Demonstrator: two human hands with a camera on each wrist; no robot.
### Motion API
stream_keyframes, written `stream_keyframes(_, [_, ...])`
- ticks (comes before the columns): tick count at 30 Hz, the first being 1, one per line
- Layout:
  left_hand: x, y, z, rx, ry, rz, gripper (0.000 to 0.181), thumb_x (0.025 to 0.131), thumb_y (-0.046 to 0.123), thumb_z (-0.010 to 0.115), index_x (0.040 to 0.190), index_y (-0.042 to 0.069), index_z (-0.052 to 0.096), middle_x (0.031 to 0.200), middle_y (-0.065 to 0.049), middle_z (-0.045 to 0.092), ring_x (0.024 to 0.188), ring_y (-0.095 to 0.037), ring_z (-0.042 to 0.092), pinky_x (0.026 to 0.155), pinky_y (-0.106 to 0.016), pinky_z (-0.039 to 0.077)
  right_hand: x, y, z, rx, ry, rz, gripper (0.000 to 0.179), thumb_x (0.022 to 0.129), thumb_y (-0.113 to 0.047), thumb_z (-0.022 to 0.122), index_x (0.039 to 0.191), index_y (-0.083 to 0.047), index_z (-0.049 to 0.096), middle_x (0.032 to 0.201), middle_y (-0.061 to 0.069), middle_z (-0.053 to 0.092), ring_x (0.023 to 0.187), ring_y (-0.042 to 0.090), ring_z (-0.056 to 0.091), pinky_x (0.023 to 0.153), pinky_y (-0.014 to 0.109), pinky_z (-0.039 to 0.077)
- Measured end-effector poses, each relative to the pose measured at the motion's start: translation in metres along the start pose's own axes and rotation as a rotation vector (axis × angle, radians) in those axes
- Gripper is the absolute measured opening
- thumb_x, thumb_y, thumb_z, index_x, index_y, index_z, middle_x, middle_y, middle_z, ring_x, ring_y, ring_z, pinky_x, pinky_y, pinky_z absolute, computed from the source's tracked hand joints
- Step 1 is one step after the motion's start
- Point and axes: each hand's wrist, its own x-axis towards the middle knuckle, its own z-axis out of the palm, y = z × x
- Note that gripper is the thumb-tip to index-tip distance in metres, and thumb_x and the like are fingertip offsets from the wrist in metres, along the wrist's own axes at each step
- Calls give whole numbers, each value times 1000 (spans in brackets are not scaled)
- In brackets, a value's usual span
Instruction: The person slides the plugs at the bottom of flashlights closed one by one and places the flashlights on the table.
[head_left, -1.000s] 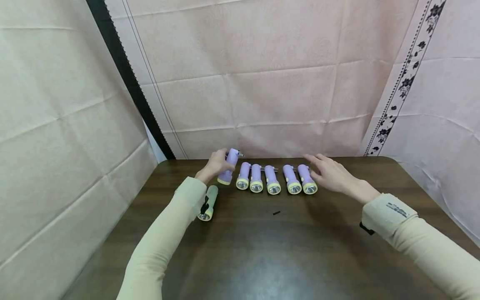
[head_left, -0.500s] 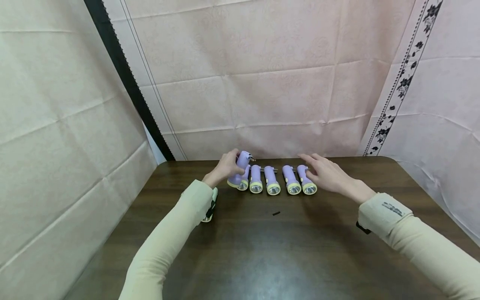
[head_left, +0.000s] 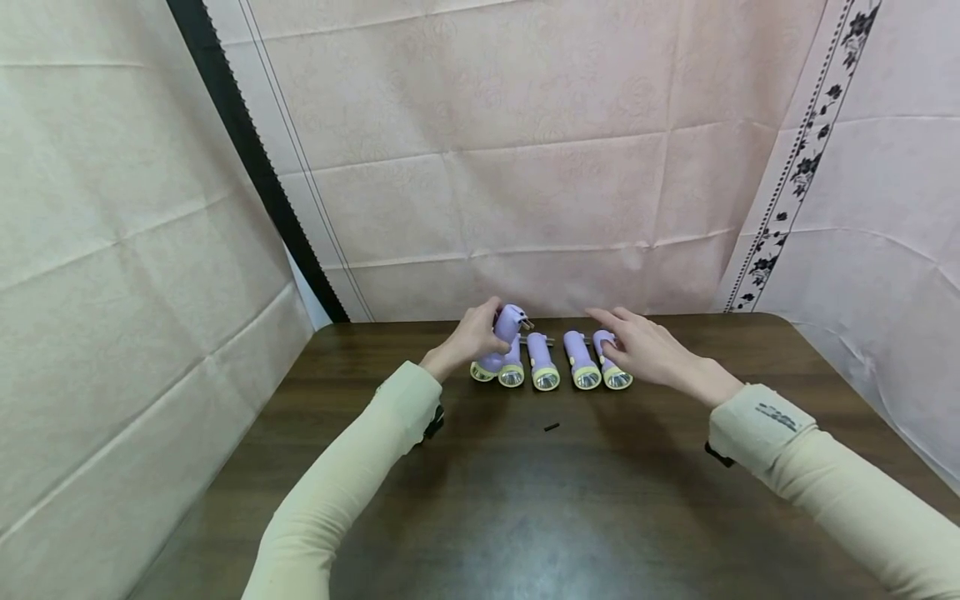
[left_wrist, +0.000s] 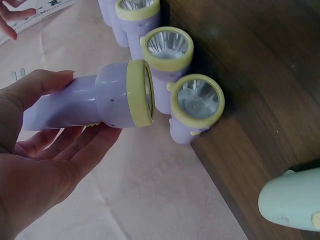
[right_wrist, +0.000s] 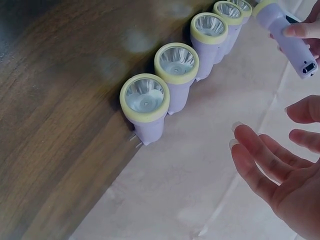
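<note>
"What's your left grip [head_left: 474, 335] doing?"

"It's grasping a lilac torch [left_wrist: 112, 95]: thumb on one side of the barrel, fingers on the other, spread only as wide as the barrel. The yellow-rimmed lens end sticks out past my fingers."

"Where is that torch?"

"In the hand, tilted, pronged tail uppermost, at the left end of a row of five lilac torches [head_left: 542, 358] on the desk [head_left: 540, 517], partly hiding the two there."

"And your right grip [head_left: 648, 350]?"

"Released, fingers loosely bent and apart, near the row's right end. A green torch [left_wrist: 292, 200] lies apart from the row."
</note>
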Motion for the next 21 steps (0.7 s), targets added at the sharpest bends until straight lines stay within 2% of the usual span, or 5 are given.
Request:
stream_keyframes(8, [-1,8,7,-2,4,54,53,70,6,81,115,3,51,104,-16,66,92,-27,65,77,-33,54,3,-4,2,-7,-6,-5,57,87,-13,60,142,-13,46,95,6,57,62,12,46,57,32,40])
stream_keyframes(15, [-3,13,11,-21,-35,59,59,72,9,83,119,2,49,111,-17,64,96,-28,65,80,-35,54,3,-6,3,-7,-19,-15,58,87,-12,58,143,-14,45,97,6,57,62,11,46,57,30,40])
stream_keyframes(21, [-1,15,15,-5,-35,88,56,72,10,83,116,3,49,107,-16,65,95,-26,64,79,-33,53,5,-9,3,15,-43,-23,61,87,-13,61,145,-16,43,97,6,57,62,10,47,55,28,39])
